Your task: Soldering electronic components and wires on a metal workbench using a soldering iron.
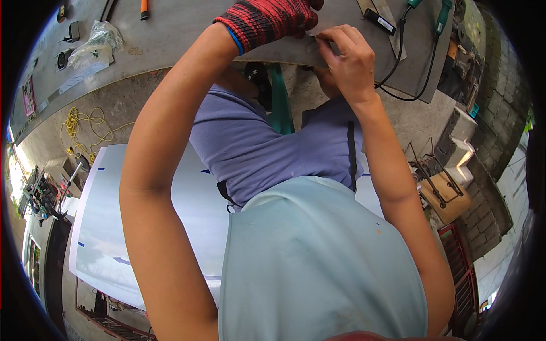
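Note:
My left hand (270, 24), in a red and black knit glove with a blue cuff, is over the grey tabletop (182, 37) near its front edge. Its fingers are curled, and whatever lies in them is hidden. Just to the right, my bare right hand (351, 63) has thumb and forefinger pinched together. A small, thin bit shows at those fingertips, close to the gloved fingers, too small to name. Both hands are nearly touching.
Right of my hands lie a black bar-shaped object (379, 21), a flat metal strip (393, 40) and green-handled tools (443, 18) with black cords. Leftward are a clear plastic bag (98, 44) and an orange handle (144, 9). Yellow cord (79, 122) lies coiled on the floor.

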The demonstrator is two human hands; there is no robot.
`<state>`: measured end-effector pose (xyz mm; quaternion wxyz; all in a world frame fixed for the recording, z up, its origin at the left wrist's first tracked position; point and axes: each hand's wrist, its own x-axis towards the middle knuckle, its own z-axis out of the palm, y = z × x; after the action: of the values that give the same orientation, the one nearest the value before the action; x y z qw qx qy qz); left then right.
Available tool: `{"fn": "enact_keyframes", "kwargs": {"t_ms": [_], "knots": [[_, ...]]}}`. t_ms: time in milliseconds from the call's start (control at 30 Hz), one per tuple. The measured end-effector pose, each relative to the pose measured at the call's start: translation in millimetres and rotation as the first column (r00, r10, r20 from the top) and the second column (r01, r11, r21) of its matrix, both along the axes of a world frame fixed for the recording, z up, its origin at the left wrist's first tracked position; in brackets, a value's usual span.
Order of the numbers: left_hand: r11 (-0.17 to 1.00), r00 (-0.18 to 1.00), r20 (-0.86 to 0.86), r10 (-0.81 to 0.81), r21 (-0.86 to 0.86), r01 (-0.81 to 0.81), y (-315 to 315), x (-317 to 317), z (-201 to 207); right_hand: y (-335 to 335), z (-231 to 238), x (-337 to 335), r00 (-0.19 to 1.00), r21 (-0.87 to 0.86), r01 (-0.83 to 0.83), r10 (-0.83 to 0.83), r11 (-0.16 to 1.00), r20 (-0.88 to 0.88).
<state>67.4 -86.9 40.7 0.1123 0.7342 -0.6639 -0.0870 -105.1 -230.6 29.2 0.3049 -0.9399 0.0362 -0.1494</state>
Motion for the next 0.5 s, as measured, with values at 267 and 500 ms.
{"fn": "enact_keyframes", "kwargs": {"t_ms": [267, 500], "knots": [[1.000, 1.000, 0.019, 0.007, -0.005, -0.006, 2, -3, 5, -2, 1, -1, 1.000, -0.003, -0.003, 0.003, 1.000, -0.003], [0.999, 0.997, -0.065, -0.033, -0.021, 0.032, 3, -3, -10, -3, -1, -1, 1.000, 0.007, -0.009, 0.009, 1.000, -0.018]]}}
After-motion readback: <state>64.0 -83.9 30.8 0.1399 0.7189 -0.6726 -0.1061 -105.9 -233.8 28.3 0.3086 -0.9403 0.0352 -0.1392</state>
